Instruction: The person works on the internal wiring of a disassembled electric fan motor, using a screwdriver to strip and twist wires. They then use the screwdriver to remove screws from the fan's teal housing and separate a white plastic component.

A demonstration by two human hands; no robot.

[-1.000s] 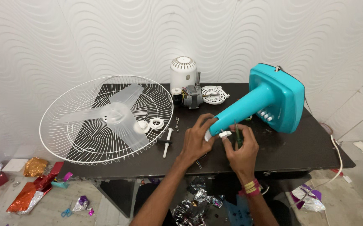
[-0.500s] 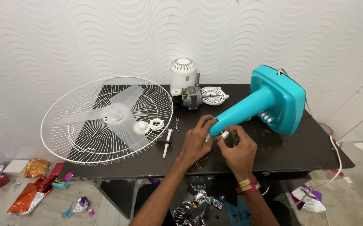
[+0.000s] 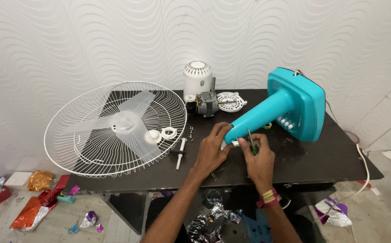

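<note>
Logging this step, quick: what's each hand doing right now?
Left hand: closed around the narrow end of the turquoise fan stand.
Right hand: closed on a thin green-handled tool.

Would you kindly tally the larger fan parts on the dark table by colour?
White: 3 – wire grille, domed motor cover, round vented disc
Translucent: 1 – blade
Turquoise: 1 – stand
Grey metal: 1 – motor
Total: 6
</note>
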